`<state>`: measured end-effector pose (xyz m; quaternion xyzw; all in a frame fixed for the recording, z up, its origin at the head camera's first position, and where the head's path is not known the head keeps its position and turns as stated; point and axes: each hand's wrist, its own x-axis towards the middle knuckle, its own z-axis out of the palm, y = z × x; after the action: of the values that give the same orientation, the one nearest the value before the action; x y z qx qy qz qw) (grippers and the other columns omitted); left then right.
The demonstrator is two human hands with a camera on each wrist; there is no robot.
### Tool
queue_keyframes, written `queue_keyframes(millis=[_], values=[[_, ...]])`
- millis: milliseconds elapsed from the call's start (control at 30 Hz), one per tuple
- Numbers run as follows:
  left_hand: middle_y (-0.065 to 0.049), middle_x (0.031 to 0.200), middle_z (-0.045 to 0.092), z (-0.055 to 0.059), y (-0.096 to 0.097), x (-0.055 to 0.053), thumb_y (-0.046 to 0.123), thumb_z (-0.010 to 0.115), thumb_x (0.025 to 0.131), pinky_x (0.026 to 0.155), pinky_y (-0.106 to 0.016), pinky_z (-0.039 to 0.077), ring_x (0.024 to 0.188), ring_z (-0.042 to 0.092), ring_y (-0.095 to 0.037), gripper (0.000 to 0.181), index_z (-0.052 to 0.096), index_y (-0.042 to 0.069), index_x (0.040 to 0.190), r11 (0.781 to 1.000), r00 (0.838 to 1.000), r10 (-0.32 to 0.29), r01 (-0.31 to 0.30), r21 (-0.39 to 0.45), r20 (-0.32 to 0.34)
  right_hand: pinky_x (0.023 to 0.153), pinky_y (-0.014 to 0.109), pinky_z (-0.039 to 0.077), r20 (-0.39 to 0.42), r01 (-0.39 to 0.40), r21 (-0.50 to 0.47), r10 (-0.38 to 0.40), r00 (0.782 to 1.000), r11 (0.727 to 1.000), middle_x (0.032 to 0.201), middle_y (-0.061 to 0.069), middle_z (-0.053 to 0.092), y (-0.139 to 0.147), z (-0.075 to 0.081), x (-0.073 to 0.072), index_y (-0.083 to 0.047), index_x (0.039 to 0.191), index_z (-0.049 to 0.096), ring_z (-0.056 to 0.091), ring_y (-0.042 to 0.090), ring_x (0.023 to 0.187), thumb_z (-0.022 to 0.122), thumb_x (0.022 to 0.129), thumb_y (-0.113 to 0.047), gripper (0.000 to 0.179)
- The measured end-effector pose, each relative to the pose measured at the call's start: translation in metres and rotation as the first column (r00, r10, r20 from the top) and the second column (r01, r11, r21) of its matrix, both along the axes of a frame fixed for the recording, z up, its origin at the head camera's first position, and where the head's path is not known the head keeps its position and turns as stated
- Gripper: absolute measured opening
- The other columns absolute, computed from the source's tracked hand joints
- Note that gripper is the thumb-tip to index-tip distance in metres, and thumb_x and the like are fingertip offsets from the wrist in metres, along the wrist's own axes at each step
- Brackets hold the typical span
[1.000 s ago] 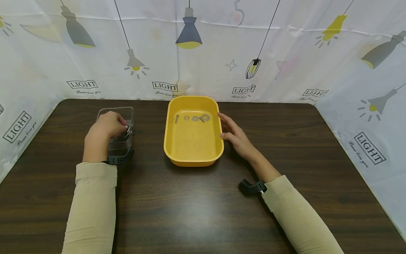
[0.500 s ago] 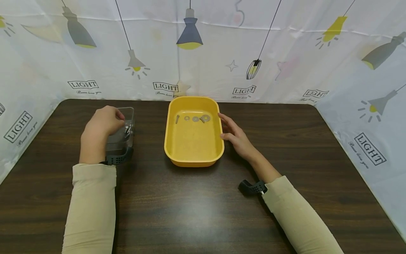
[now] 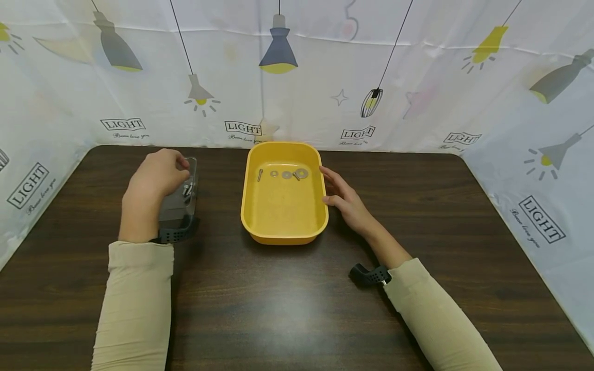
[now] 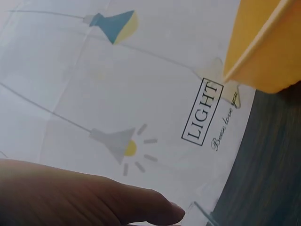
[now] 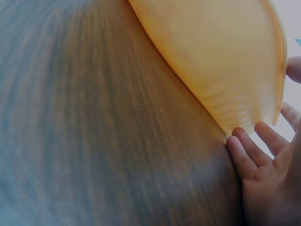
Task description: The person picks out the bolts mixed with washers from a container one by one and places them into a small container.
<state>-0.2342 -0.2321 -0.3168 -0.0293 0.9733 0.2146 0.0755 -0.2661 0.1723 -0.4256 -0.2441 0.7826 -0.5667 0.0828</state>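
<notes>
My left hand (image 3: pixel 158 175) is over a clear plastic box (image 3: pixel 192 165), its thumb and index finger close together. Whether a small part sits between the fingertips is hidden. Silvery metal pieces (image 3: pixel 187 189) lie in the box. A yellow tray (image 3: pixel 284 221) stands at the middle; near its far end lie a screw (image 3: pixel 260 175), a small washer (image 3: pixel 274 174), a flat disc-like washer (image 3: pixel 287 175), a second screw (image 3: pixel 296 176) and a larger washer (image 3: pixel 302 172). My right hand (image 3: pixel 345 201) touches the tray's right side with extended fingers, seen on its outer wall (image 5: pixel 221 70) in the right wrist view.
The dark wooden table (image 3: pixel 278 299) carries both containers near its far edge. Behind it hangs a white lamp-print curtain (image 3: pixel 315 77), close to the tray's far end. The tray stands a short way right of the box.
My left hand has risen from the metal pieces inside the box, then shifted slightly right above it. My right hand and the tray stay in place.
</notes>
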Motion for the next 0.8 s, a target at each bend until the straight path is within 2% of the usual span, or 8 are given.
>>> queue_keyframes(millis=[233, 433, 567, 700, 800], values=[[-0.023, 0.121, 0.064, 0.007, 0.017, 0.003, 0.018, 0.047, 0.096, 0.082, -0.051, 0.048, 0.098, 0.060, -0.037, 0.032, 0.061, 0.002, 0.121, 1.000, 0.999, -0.010, 0.009, -0.001, -0.034, 0.111, 0.059, 0.041, 0.008, -0.008, -0.003, 0.008, 1.000, 1.000, 0.165, 0.009, 0.032, -0.001, 0.001, -0.001, -0.018, 0.160, 0.028, 0.048, 0.039, 0.138, 0.052, 0.096, -0.017, 0.069], [-0.022, 0.118, 0.066, 0.015, 0.039, 0.007, 0.018, 0.049, 0.098, 0.081, -0.051, 0.050, 0.096, 0.062, -0.035, 0.030, 0.062, 0.002, 0.119, 1.000, 0.997, -0.004, 0.004, 0.010, -0.078, 0.111, 0.059, 0.040, 0.001, -0.006, -0.001, 0.006, 1.000, 1.000, 0.165, 0.009, 0.032, -0.001, 0.002, -0.001, -0.018, 0.160, 0.028, 0.048, 0.039, 0.138, 0.051, 0.096, -0.016, 0.068], [-0.019, 0.115, 0.067, 0.018, 0.055, 0.007, 0.018, 0.052, 0.098, 0.080, -0.050, 0.051, 0.094, 0.062, -0.034, 0.027, 0.062, 0.003, 0.119, 1.000, 0.994, -0.013, 0.015, 0.012, -0.109, 0.111, 0.052, 0.042, -0.004, -0.009, -0.005, 0.009, 1.000, 1.000, 0.165, 0.010, 0.032, 0.000, 0.001, -0.001, -0.018, 0.160, 0.027, 0.048, 0.039, 0.137, 0.051, 0.096, -0.015, 0.068], [-0.017, 0.113, 0.068, 0.019, 0.072, 0.005, 0.017, 0.053, 0.098, 0.084, -0.051, 0.051, 0.096, 0.062, -0.034, 0.026, 0.063, 0.004, 0.117, 0.999, 0.991, -0.039, 0.040, 0.009, -0.127, 0.108, 0.043, 0.044, -0.006, -0.010, -0.009, 0.009, 1.000, 1.000, 0.164, 0.012, 0.033, 0.000, 0.000, -0.001, -0.017, 0.160, 0.028, 0.048, 0.040, 0.137, 0.051, 0.096, -0.014, 0.069], [-0.016, 0.111, 0.068, 0.019, 0.085, 0.002, 0.017, 0.054, 0.098, 0.087, -0.050, 0.052, 0.096, 0.062, -0.033, 0.024, 0.063, 0.004, 0.116, 0.998, 0.990, -0.057, 0.060, 0.015, -0.131, 0.110, 0.048, 0.043, -0.008, -0.009, -0.014, 0.008, 1.000, 1.000, 0.163, 0.013, 0.034, 0.000, -0.001, -0.001, -0.017, 0.160, 0.028, 0.048, 0.040, 0.137, 0.051, 0.095, -0.015, 0.069]])
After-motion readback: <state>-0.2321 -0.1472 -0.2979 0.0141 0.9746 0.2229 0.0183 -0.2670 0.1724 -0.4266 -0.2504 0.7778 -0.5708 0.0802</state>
